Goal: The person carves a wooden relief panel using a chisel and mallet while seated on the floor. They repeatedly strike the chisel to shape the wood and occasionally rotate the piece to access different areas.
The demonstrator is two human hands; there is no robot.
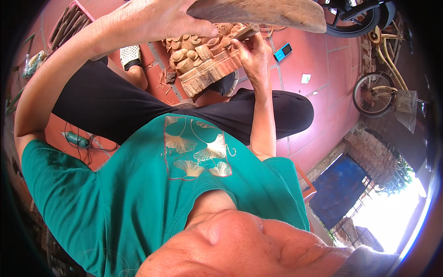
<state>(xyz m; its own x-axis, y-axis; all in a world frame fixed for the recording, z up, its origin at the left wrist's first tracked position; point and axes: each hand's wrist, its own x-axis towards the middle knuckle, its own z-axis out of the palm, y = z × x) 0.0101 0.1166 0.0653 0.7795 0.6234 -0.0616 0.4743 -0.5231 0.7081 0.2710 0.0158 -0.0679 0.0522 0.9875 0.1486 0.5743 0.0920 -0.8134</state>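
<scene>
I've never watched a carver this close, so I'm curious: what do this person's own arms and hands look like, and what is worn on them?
Both arms are bare from the short sleeves of a teal-green T-shirt down. The left hand and right hand are ungloved; no watch, ring or bracelet shows on either.

The single head camera looked steeply down the person's own green-shirted torso (138, 184) from very near, toward the raised hands and red tiled floor (332, 74); its fisheye bent the rim.
</scene>
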